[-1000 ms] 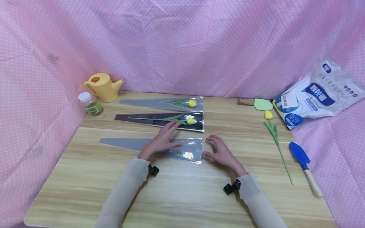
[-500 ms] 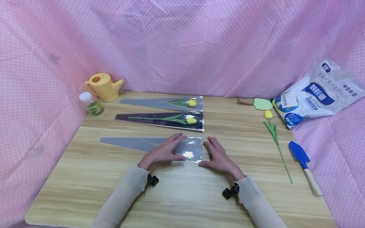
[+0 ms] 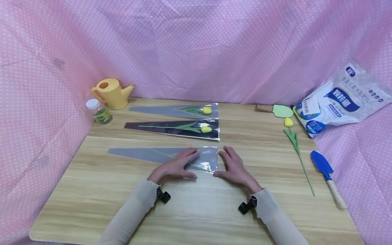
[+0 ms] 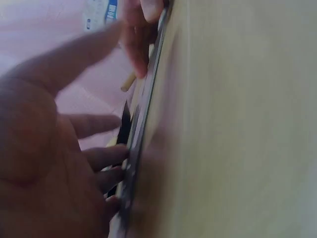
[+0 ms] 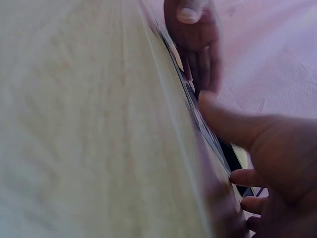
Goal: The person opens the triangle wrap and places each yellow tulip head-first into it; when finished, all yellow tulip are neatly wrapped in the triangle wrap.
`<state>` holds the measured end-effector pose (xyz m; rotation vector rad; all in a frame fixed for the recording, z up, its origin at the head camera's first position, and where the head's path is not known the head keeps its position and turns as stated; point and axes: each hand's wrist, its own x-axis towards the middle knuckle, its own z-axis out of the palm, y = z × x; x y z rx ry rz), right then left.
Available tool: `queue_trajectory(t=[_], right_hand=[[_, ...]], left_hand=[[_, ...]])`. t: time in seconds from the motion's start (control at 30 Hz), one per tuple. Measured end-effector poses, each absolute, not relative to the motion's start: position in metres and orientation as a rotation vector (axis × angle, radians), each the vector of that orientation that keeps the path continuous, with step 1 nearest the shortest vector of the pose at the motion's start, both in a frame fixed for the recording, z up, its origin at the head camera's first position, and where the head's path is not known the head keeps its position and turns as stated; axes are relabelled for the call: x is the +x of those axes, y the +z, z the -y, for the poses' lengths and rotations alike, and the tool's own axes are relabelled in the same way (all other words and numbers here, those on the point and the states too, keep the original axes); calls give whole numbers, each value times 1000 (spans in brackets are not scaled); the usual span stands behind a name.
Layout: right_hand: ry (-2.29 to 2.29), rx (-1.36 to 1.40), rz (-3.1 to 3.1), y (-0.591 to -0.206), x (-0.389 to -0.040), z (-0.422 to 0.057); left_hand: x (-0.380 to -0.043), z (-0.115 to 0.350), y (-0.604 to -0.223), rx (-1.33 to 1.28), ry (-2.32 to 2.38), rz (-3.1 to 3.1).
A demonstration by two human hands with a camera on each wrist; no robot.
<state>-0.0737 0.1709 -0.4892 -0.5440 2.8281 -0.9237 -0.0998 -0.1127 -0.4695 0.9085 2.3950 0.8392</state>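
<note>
A clear tapered flower sleeve (image 3: 131, 152) lies flat nearest me, its wide end to the right. My left hand (image 3: 175, 166) rests across its wide part, fingers loosely spread and thumb near the front edge. At the wide end my right hand (image 3: 235, 167) touches the edge, with its thumb at the near corner and fingers at the far one. No grip shows in the left hand (image 4: 34, 134) or right hand (image 5: 292, 158) in the wrist views. Behind lie a dark sleeve (image 3: 147, 128) and another clear sleeve (image 3: 156, 110), each with a yellow tulip.
To the right, a loose yellow tulip (image 3: 295, 146) lies beside a blue trowel (image 3: 321, 162). A green trowel (image 3: 282, 111) and a white printed bag (image 3: 340, 102) are at the back right. A yellow watering can (image 3: 113, 94) and a lidded jar (image 3: 102, 115) stand back left.
Both hands have come down to the nearest sleeve. The left moved towards me from the dark sleeve's edge, the right slightly towards me to the sleeve's wide end. The sleeves look unmoved.
</note>
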Motion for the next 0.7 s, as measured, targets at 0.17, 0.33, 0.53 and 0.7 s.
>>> queue_trajectory(t=[0.17, 0.33, 0.53, 0.7], right_hand=[[-972, -468, -2837, -491, -76, -169], [-990, -354, -2853, -493, -78, -162], [-977, -241, -2896, -492, -81, -149], [-1022, -192, -2867, -487, -81, -144]], left_hand=[[-98, 113, -479, 942, 797, -2412], [-98, 115, -482, 939, 814, -2415], [-98, 116, -483, 948, 814, -2416], [-98, 114, -484, 962, 805, -2427]])
